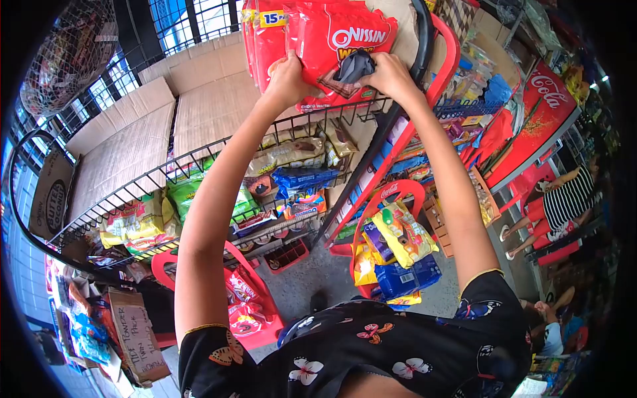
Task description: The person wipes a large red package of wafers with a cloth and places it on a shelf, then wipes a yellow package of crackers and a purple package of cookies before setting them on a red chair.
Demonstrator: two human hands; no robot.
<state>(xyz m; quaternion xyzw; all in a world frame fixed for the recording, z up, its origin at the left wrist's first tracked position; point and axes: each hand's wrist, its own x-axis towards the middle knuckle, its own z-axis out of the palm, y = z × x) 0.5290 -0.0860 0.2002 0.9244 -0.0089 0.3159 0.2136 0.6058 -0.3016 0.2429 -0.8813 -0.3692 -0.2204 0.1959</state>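
Observation:
Red Nissin wafer packs point(318, 40) stand upright at the right end of the top wire shelf. My left hand point(290, 83) grips the near pack at its left edge, fingers partly behind it. A crumpled dark cloth point(355, 66) is in my right hand point(390, 76), pressed against the front of the same pack. More red packs stand just behind and to the left, one with a "15" label.
Cardboard point(199, 126) lines the top shelf, and snack packs fill the lower wire shelf point(166, 162). Red chairs point(391, 192) hold more packs below. A red Cola cooler point(537, 126) stands at right, near a person in striped clothing point(567, 199). Another person is at lower right.

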